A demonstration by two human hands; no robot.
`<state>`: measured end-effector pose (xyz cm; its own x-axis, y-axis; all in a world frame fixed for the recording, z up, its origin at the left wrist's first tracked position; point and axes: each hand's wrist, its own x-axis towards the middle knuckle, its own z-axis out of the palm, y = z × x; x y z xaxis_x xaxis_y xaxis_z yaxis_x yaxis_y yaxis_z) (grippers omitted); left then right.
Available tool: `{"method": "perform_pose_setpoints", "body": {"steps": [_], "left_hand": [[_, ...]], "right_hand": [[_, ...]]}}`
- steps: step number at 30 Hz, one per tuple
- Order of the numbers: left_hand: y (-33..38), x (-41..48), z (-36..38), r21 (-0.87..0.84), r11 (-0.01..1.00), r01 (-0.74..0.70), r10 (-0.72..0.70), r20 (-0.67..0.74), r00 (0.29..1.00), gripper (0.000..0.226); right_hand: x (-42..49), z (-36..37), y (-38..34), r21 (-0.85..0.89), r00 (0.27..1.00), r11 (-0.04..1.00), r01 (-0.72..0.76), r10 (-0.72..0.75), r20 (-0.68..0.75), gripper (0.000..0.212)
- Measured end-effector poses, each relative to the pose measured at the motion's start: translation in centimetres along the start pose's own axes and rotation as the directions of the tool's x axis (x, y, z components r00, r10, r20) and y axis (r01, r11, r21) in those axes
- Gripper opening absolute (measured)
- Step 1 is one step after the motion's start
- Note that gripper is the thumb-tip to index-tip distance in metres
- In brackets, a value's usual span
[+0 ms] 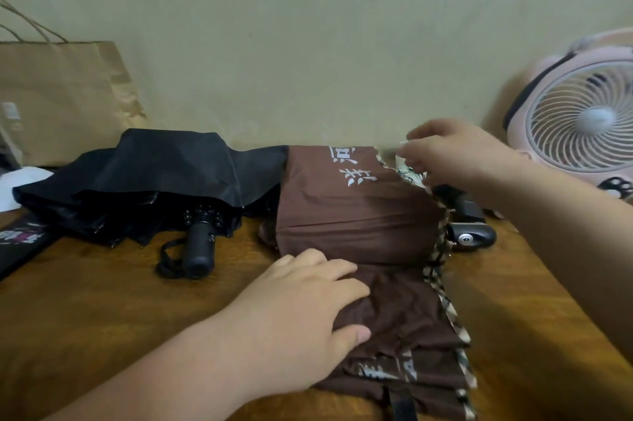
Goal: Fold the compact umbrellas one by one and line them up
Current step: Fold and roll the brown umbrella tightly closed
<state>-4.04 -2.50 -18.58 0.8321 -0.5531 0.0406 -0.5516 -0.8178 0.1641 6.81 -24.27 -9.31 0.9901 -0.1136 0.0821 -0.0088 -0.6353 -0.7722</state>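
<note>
A brown compact umbrella (359, 225) with white characters and a plaid hem lies collapsed across the wooden table (102, 311), its canopy loose. My left hand (308, 311) grips a bunch of its brown fabric near the middle. My right hand (455, 153) pinches the plaid hem at the far right corner of the canopy. The umbrella's black handle (471, 237) pokes out on the right under my forearm. A black compact umbrella (147, 180) lies unfolded to the left, its handle (202, 244) and wrist strap pointing toward me.
A brown paper bag (61, 95) stands against the wall at the back left. A pink and white desk fan (582, 119) stands at the back right. A black sleeve with print (20, 239) lies at the left table edge.
</note>
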Motion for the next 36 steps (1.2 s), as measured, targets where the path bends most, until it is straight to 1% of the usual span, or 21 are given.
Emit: {"method": "perform_pose_setpoints", "body": {"steps": [2, 3, 5, 8, 10, 11, 12, 14, 16, 18, 20, 21, 23, 24, 26, 27, 30, 33, 34, 36], "left_hand": [[0.0, 0.0, 0.0, -0.001, 1.000, -0.010, 0.010, -0.011, 1.000, 0.056], [0.0, -0.1, 0.1, -0.002, 1.000, -0.014, 0.013, -0.014, 1.000, 0.056], [0.0, -0.1, 0.2, -0.005, 1.000, -0.019, 0.019, -0.007, 1.000, 0.057], [0.2, -0.1, 0.4, 0.015, 0.999, -0.044, 0.043, 0.041, 0.998, 0.051], [0.3, -0.2, 0.6, 0.034, 0.997, -0.072, 0.070, 0.060, 0.996, 0.047], [0.3, -0.2, 0.6, 0.037, 0.996, -0.079, 0.077, 0.061, 0.995, 0.047], [0.3, -0.2, 0.6, 0.037, 0.996, -0.082, 0.080, 0.061, 0.995, 0.046], [0.3, -0.2, 0.6, 0.036, 0.996, -0.084, 0.081, 0.059, 0.995, 0.047], [0.4, -0.3, 0.6, 0.033, 0.996, -0.079, 0.077, 0.059, 0.995, 0.047], [0.6, -0.4, 0.5, 0.023, 0.997, -0.069, 0.067, 0.062, 0.996, 0.047], [0.7, -0.5, 0.4, 0.013, 0.998, -0.059, 0.058, 0.078, 0.995, 0.047], [0.7, -0.5, 0.3, 0.012, 0.998, -0.054, 0.053, 0.091, 0.994, 0.047], [0.7, -0.6, 0.0, 0.012, 0.999, -0.048, 0.046, 0.124, 0.991, 0.046], [0.8, -0.7, -0.2, 0.010, 0.999, -0.045, 0.043, 0.142, 0.989, 0.046], [1.0, -0.9, -0.4, 0.008, 0.999, -0.038, 0.036, 0.158, 0.987, 0.047], [1.1, -1.0, -0.4, 0.016, 0.999, -0.035, 0.032, 0.157, 0.987, 0.048], [1.4, -1.4, -0.5, 0.013, 1.000, -0.023, 0.020, 0.185, 0.982, 0.047], [1.3, -2.1, -1.3, -0.046, 0.998, -0.032, 0.041, 0.219, 0.975, 0.047], [1.1, -2.3, -1.7, -0.069, 0.997, -0.034, 0.049, 0.224, 0.973, 0.046], [0.5, -2.6, -2.3, -0.110, 0.994, -0.024, 0.049, 0.226, 0.973, 0.045]], "right_hand": [[2.3, 0.9, -0.8, 0.023, 0.982, 0.992, -0.122, 0.117, 0.149, 0.024], [3.3, 1.5, -1.0, 0.029, 0.967, 0.984, -0.175, 0.166, 0.193, 0.025], [4.7, 2.5, -1.2, 0.025, 0.941, 0.968, -0.251, 0.237, 0.242, 0.025], [6.0, 3.1, -1.6, 0.102, 0.930, 0.951, -0.292, 0.257, 0.263, 0.036], [6.4, 3.1, -2.0, 0.217, 0.939, 0.935, -0.280, 0.221, 0.263, 0.043], [6.5, 3.0, -2.3, 0.278, 0.944, 0.922, -0.270, 0.197, 0.264, 0.043], [6.4, 2.8, -2.6, 0.327, 0.945, 0.907, -0.267, 0.180, 0.272, 0.040], [5.5, 2.2, -3.6, 0.385, 0.940, 0.884, -0.265, 0.147, 0.309, 0.027], [3.9, 1.4, -4.8, 0.433, 0.943, 0.872, -0.228, 0.088, 0.321, 0.018], [1.7, 0.5, -5.9, 0.519, 0.961, 0.844, -0.136, -0.015, 0.276, 0.016], [-0.7, -0.5, -6.5, 0.594, 0.975, 0.805, 0.015, -0.145, 0.171, 0.027], [-2.3, -0.8, -6.4, 0.595, 0.969, 0.799, 0.086, -0.207, 0.137, 0.032], [-5.5, -1.4, -5.7, 0.525, 0.936, 0.825, 0.209, -0.324, 0.136, 0.037], [-7.0, -1.6, -5.0, 0.475, 0.916, 0.844, 0.250, -0.365, 0.166, 0.038], [-9.1, -1.5, -3.3, 0.352, 0.889, 0.885, 0.306, -0.398, 0.227, 0.034], [-9.7, -1.3, -2.4, 0.275, 0.886, 0.902, 0.333, -0.399, 0.235, 0.029], [-10.1, -0.5, 0.6, 0.072, 0.910, 0.924, 0.375, -0.382, 0.164, 0.014], [-10.4, 0.2, 2.9, -0.103, 0.902, 0.898, 0.428, -0.416, 0.114, 0.005], [-10.6, 0.4, 3.7, -0.148, 0.904, 0.892, 0.428, -0.420, 0.080, 0.006], [-10.9, 0.7, 5.2, -0.182, 0.921, 0.909, 0.374, -0.388, -0.043, 0.014]]}}
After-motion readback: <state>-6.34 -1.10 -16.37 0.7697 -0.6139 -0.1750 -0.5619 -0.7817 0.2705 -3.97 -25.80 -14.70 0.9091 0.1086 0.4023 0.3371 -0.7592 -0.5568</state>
